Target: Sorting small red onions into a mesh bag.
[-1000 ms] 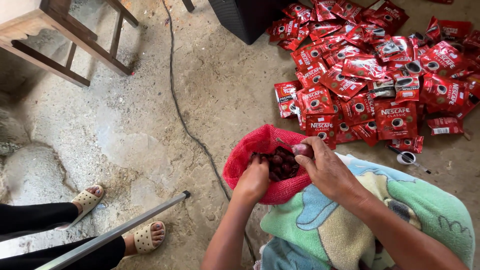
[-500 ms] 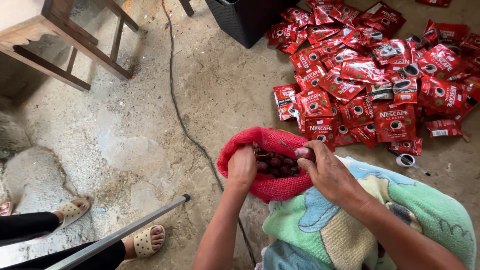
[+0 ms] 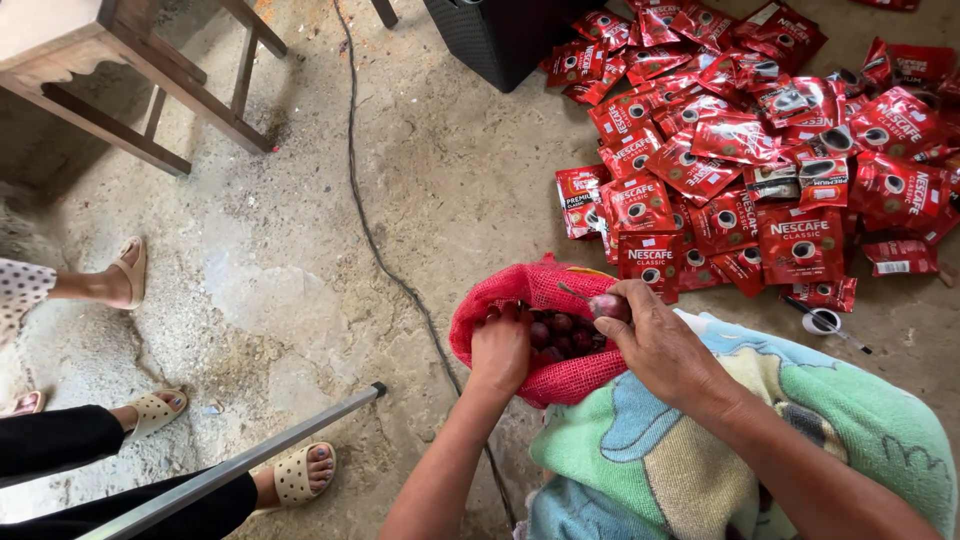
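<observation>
Two hands work a red mesh bag [image 3: 560, 385]: your left hand [image 3: 500, 350] grips its rim, your right hand [image 3: 655, 335] pinches one onion [image 3: 610, 306]. Many onions [image 3: 560, 332] remain inside the bag.

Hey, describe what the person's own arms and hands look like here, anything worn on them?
Both arms are bare to the edge of the picture: no sleeves show. The left hand and the right hand wear no gloves, and no rings, watch or bracelets can be seen. The right forearm looks thicker and nearer the camera; the left is slimmer. No markings are visible on either.
</observation>
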